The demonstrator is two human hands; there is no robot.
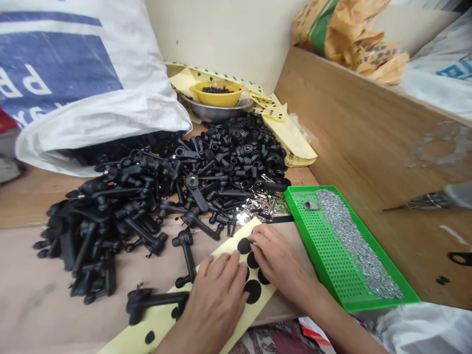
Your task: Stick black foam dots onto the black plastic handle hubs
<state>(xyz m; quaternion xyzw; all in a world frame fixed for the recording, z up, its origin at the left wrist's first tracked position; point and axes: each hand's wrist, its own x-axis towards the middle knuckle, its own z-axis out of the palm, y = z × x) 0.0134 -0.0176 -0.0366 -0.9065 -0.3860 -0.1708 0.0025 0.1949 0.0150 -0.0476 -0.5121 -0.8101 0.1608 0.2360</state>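
A yellow backing sheet [236, 244] with round black stickers [252, 292] lies slantwise on the work surface in front of me. My left hand [212, 300] rests on it, palm down with its fingers stretched out, covering part of the sheet. At the sheet's far end, the fingertips of my right hand [275, 255] are bent together at the edge of a round black sticker [244, 245]. Just left of my left hand, a black plastic crank handle [158, 301] lies across the sheet. Another black handle [187, 255] stands close beyond my left fingers.
Black plastic parts [236, 152] form a large heap behind the sheet, with small metal pieces [267, 204] at its edge. A green perforated tray [324, 260] of small silvery parts sits right. Farther back are a yellow bowl [217, 98], a white sack [110, 118] and a wooden board [354, 132].
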